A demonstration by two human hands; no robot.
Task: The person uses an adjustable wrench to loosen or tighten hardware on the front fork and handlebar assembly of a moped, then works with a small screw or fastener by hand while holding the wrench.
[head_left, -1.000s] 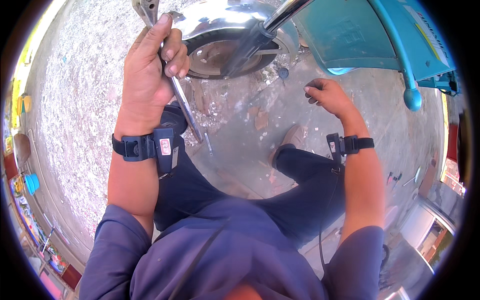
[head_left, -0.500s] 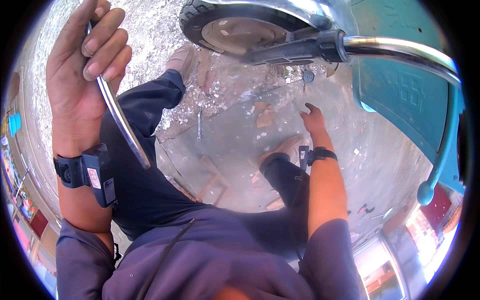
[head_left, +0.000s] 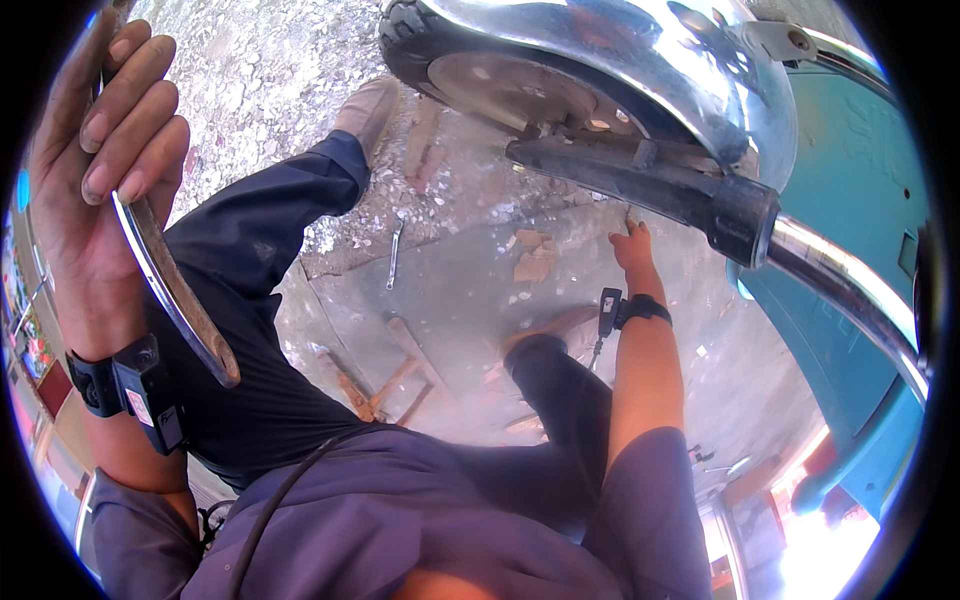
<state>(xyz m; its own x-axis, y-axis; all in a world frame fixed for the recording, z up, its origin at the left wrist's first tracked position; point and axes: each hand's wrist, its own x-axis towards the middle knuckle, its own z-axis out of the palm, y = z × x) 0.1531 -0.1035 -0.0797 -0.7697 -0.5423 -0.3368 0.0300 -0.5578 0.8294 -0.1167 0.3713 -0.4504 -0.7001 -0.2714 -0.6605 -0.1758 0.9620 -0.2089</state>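
My left hand (head_left: 110,190) is raised at the far left, its fingers wrapped round a tyre lever (head_left: 175,290). The lever is a flat, slightly curved metal bar, and its rounded end points down over my left thigh. My right hand (head_left: 633,250) reaches low past the dark fork leg (head_left: 630,185), with nothing seen in it. Its fingers look apart, though they are small here and the tips lie close to the fork's edge. Beyond the fork is a wheel (head_left: 500,80) with a black tyre, under a shiny chrome mudguard (head_left: 640,50).
A spanner (head_left: 394,255) lies on the concrete floor between my feet. Nearby are a torn piece of cardboard (head_left: 535,262) and a low wooden frame (head_left: 405,365). A chrome tube (head_left: 850,290) runs from the fork toward a teal body panel (head_left: 840,170) on the right.
The view has shifted, and the wheel and fork now appear larger and lower. My left hand has moved left and down with the lever. My right hand now appears just below the fork.
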